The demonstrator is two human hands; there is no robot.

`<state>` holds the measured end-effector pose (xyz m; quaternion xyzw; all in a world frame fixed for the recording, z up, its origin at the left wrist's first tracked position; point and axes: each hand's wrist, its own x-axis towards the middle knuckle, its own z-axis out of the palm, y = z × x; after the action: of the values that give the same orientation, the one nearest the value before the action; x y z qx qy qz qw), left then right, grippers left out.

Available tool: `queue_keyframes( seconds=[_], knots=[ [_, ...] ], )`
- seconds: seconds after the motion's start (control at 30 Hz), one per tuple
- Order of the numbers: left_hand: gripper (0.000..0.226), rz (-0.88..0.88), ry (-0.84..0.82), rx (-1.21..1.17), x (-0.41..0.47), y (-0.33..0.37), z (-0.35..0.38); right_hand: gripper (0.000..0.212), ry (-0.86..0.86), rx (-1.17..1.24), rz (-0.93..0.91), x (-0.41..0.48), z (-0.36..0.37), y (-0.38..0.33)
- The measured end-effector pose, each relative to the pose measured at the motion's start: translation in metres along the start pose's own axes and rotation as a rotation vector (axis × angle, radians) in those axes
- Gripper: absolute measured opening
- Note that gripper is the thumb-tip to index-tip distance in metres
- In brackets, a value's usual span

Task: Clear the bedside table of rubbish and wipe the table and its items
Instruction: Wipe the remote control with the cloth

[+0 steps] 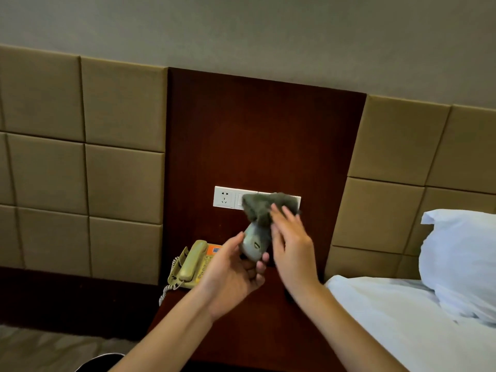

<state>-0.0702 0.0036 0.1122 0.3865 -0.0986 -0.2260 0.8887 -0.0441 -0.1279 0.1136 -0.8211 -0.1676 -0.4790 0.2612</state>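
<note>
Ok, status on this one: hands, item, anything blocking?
Left hand grips grey remote-like item, raised over bedside table. Right hand presses grey cloth on its top. Telephone left, clear.

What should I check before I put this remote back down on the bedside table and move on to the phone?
1. Grip on the remote: ok, the left hand wraps its lower end, held up above the table.
2. Cloth in hand: ok, the right hand presses it on the remote's upper end.
3. Whole remote wiped: cannot tell, the cloth covers the top and the motion is blurred.
4. Free spot to set it down: ok, bare dark wood shows in front of the phone.
5. Phone handset seated: ok, it lies in its cradle.
6. Rubbish cleared: cannot tell, the arms hide part of the tabletop.
</note>
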Motion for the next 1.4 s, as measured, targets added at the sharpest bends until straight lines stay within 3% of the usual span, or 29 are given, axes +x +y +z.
queue_keyframes(
  seconds=[0.17,0.27,0.33,0.43,0.6,0.67,0.8,0.93,1.1,1.23,1.4],
  knots=[
    [0.028,-0.059,-0.026,-0.029,-0.002,0.003,-0.011,0.037,-0.043,-0.016,-0.164,-0.015,-0.008,0.001],
    [0.035,-0.104,-0.089,-0.039,-0.008,-0.001,-0.007,0.033,-0.086,-0.047,0.051,0.018,-0.018,0.016],
    [0.037,-0.098,-0.104,-0.070,-0.008,0.000,-0.003,0.033,-0.106,-0.008,0.079,0.031,-0.021,0.020],
    [0.032,-0.067,-0.110,-0.104,0.000,0.006,-0.004,0.034,-0.063,0.012,-0.136,0.020,-0.021,0.007],
    [0.037,-0.006,-0.082,-0.163,0.000,-0.001,-0.011,0.029,-0.196,0.064,-0.474,-0.005,-0.017,-0.015],
    [0.038,-0.055,-0.142,-0.155,-0.007,-0.006,-0.008,0.029,-0.159,0.049,-0.398,0.015,-0.021,-0.002],
    [0.045,-0.109,-0.166,-0.179,-0.015,-0.007,-0.002,0.029,-0.111,-0.006,-0.028,0.049,-0.034,0.027],
    [0.036,-0.034,-0.134,-0.265,-0.010,-0.001,-0.002,0.030,-0.033,0.058,-0.161,0.013,-0.021,0.001],
    [0.031,0.019,-0.142,-0.365,-0.012,0.003,-0.009,0.033,-0.104,0.110,-0.379,-0.005,-0.013,-0.005],
    [0.036,-0.030,-0.164,-0.323,-0.016,0.003,-0.004,0.036,0.040,0.048,-0.040,0.036,-0.024,0.021],
    [0.037,0.045,-0.199,-0.306,-0.007,0.015,0.002,0.031,0.011,0.303,0.020,0.020,-0.011,-0.026]
  ],
)
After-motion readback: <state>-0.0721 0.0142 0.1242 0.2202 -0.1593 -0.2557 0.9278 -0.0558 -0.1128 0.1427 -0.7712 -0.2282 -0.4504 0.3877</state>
